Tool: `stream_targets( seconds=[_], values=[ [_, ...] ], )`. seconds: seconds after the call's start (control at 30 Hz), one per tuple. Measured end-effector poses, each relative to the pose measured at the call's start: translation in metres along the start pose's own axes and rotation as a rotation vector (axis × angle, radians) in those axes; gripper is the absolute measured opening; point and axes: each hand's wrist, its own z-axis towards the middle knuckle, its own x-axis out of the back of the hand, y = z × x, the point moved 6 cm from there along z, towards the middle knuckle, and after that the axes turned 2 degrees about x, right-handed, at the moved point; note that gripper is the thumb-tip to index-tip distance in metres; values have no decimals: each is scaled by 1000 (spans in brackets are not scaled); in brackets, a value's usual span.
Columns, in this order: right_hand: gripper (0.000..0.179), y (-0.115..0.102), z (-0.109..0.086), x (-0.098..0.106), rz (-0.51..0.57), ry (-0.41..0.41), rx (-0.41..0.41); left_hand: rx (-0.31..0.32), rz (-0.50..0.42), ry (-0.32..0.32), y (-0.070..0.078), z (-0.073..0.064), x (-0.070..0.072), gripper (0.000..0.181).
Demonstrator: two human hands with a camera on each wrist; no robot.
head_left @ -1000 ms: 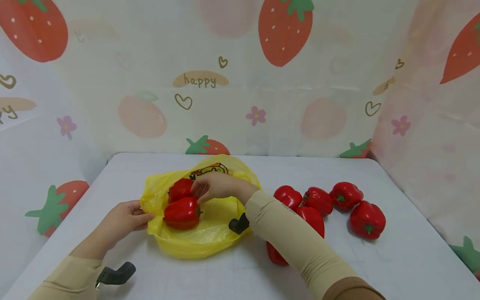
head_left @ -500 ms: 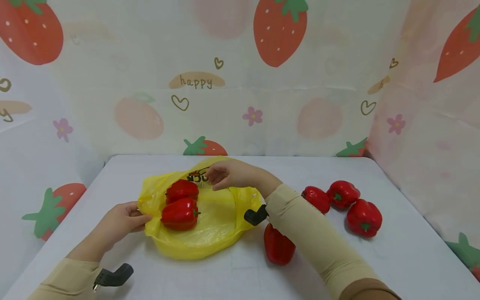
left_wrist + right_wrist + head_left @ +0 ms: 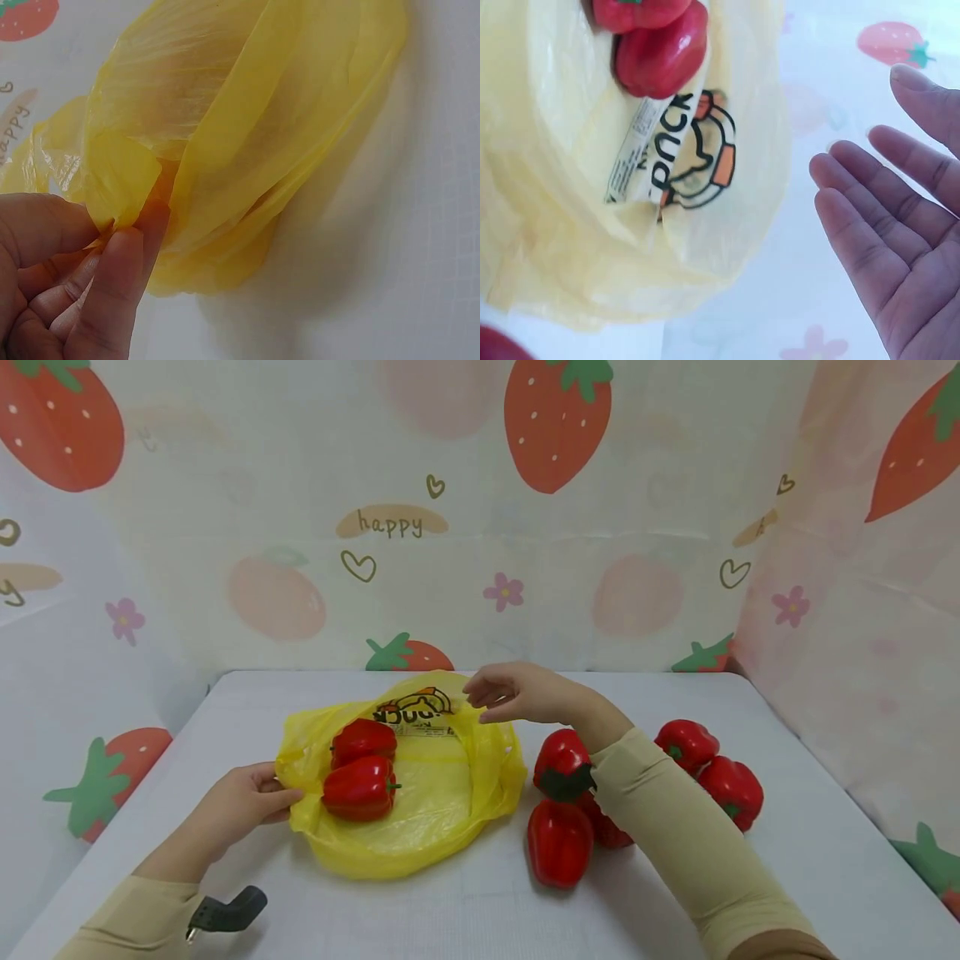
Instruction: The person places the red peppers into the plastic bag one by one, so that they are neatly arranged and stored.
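Note:
A yellow plastic bag (image 3: 420,852) lies open on the table with two red bell peppers inside, one front pepper (image 3: 360,789) and one behind it (image 3: 364,743). My left hand (image 3: 243,802) pinches the bag's left edge between thumb and fingers; the left wrist view shows the gathered film (image 3: 124,180) at the fingertips. Above the bag's far right rim hangs my right hand (image 3: 525,693), holding nothing. In the right wrist view its fingers (image 3: 862,232) are relaxed and apart from the bag, whose printed side (image 3: 697,150) faces up.
Right of the bag, several more red peppers stand on the white table (image 3: 480,910): a near one (image 3: 559,843), one behind it (image 3: 561,752) partly covered by the dark wrist mount, and two farther right, including a far pepper (image 3: 686,742). The right sleeve (image 3: 675,827) crosses over this group.
My right hand has let go of the rear pepper in the bag and moved right, up over the far rim. The left hand keeps its hold on the bag.

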Motion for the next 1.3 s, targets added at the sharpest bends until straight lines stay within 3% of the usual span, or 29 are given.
stream_targets(
  seconds=[0.83,1.03,1.3],
  values=[
    [41,41,-93,44,-16,108,-123,3,6,2,-2,3,-2,62],
    [41,60,-113,48,-30,132,-179,-1,4,1,-2,4,-3,63],
    [43,72,-137,43,-50,138,-174,-2,2,0,-2,5,-4,63]
  ],
)
